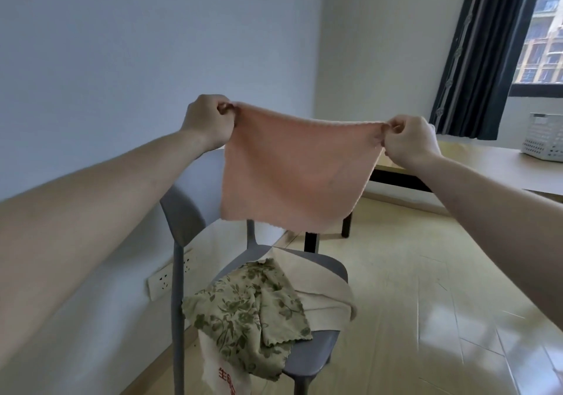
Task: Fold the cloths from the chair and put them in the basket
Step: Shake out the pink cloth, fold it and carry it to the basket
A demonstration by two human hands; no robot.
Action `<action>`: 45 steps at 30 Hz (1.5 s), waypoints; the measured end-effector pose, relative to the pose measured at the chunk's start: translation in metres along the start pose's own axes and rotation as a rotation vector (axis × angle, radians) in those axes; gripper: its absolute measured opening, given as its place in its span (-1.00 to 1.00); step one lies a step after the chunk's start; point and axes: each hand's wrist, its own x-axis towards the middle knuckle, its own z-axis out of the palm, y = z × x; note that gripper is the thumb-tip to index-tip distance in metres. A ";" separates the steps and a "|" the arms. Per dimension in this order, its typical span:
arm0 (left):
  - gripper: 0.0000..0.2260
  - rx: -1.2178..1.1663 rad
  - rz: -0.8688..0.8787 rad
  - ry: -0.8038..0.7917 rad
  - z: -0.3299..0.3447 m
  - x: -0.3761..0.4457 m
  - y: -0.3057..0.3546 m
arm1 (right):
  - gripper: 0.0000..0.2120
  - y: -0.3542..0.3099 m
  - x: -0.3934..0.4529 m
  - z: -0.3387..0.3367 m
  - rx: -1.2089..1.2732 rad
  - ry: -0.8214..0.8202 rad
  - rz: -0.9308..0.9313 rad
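The left hand (210, 123) and right hand (408, 141) each pinch one top corner of the pink cloth (292, 175). Better to bring the corners together evenly, so the fold stays straight.

Pale walls (122, 44) (curtained window (542, 28))

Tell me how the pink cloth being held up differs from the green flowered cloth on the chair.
The pink cloth is plain, while the green flowered cloth has a leafy print. The pink cloth hangs spread out in the air, pinched at its top corners by the left hand and right hand; the green flowered cloth lies crumpled on the chair, over other cloths. Both are unfolded and have wavy edges.
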 end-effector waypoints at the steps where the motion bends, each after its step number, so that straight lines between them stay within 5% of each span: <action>1: -0.75 -0.001 0.017 0.002 -0.001 -0.003 0.001 | -0.76 0.001 -0.003 -0.001 -0.004 0.008 -0.006; 12: -0.58 0.024 0.130 0.051 -0.035 -0.012 0.024 | -0.74 -0.016 -0.015 -0.025 0.109 0.106 -0.030; 30: -0.72 0.280 -0.337 -0.421 0.096 -0.038 -0.108 | -0.85 0.114 -0.040 0.103 -0.152 -0.310 0.203; 40: -0.84 0.180 -0.326 -0.189 0.144 -0.050 -0.162 | -0.82 0.156 -0.056 0.155 -0.076 -0.277 0.215; 45: -0.84 0.149 -0.235 -0.202 0.123 -0.078 -0.161 | -0.82 0.160 -0.087 0.137 -0.040 -0.307 0.149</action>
